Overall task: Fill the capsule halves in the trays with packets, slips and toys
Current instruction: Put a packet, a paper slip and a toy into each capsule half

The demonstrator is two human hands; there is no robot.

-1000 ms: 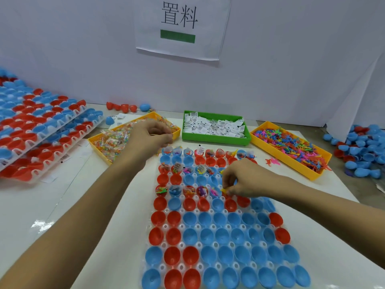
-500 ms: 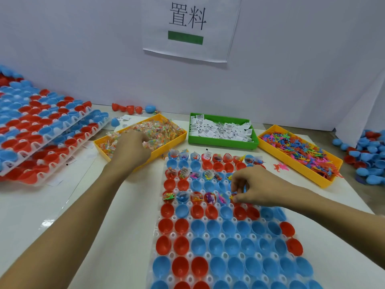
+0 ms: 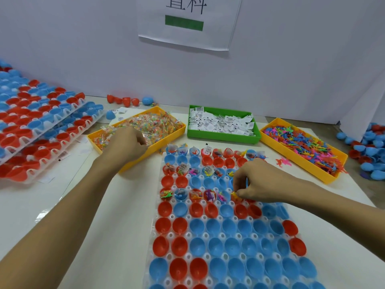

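Observation:
A clear tray (image 3: pixel 206 235) of red and blue capsule halves lies before me; its far rows hold packets, slips and toys, its near rows are bare. My right hand (image 3: pixel 258 182) hovers over the filled third row and pinches small yellow and orange toys (image 3: pixel 235 193) above a red half. My left hand (image 3: pixel 125 146) reaches into the yellow bin of clear packets (image 3: pixel 145 126), fingers curled among them; what they hold is hidden. A green bin of white slips (image 3: pixel 221 124) and a yellow bin of colourful toys (image 3: pixel 302 144) stand behind the tray.
Stacked trays of capsule halves (image 3: pixel 39 122) lie at the left. Loose red and blue halves (image 3: pixel 127 100) sit by the wall, and a heap of halves (image 3: pixel 368 147) at the far right. A pink toy (image 3: pixel 282 161) lies on the table.
My left hand moved left and down into the packet bin. My right hand stayed over the third filled row, handling toys. The camera tilted down.

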